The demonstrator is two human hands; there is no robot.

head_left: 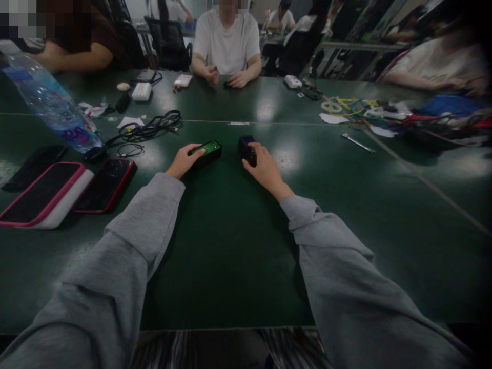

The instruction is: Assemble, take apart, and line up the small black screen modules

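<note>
My left hand (184, 160) is closed on the near-left end of a black case (210, 157) with a green circuit board (210, 147) showing on its upper face. The thumb lies over the board's edge. To the right, my right hand (265, 166) grips a small black box-shaped part (246, 147) between thumb and fingers. That part seems to rest on the green table (230, 246), though its underside is hidden. A gap of bare table separates the two black pieces.
Phones in pink (42, 195) and red (106, 185) cases lie at left, near a tilted water bottle (54, 102). Black cables (154, 127) are bunched behind them. At right are a metal tool (357, 143) and a heap of wires (415, 118). A person (227, 46) sits opposite.
</note>
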